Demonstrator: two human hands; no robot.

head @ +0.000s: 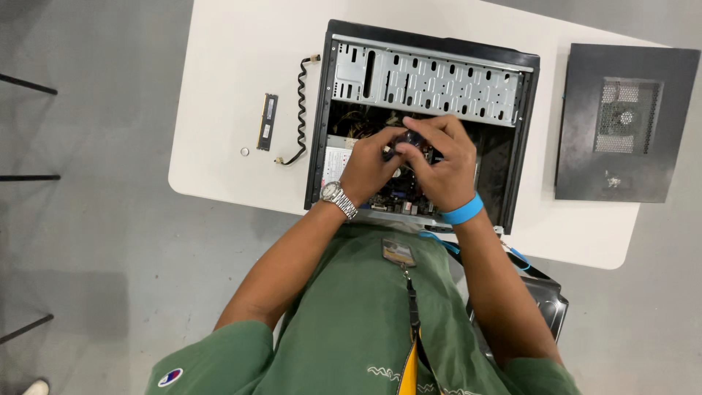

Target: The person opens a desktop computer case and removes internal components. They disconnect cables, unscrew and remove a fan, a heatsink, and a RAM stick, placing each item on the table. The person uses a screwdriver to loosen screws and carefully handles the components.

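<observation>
Open computer case [424, 80] flat on desk [234, 73], interior exposed upward. Left hand [369, 167], right hand [439, 164]: both closed, pinching small dark part [404, 140] inside. Side panel [625, 121], memory stick [268, 121] set aside.

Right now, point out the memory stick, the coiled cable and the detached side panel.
memory stick [268, 121], head view, middle of the board.
coiled cable [301, 110], head view, middle of the coil.
side panel [581, 146], head view, plain left part.

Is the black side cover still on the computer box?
No, the black side cover lies flat on the white table to the right of the open computer box, where both hands work.
</observation>
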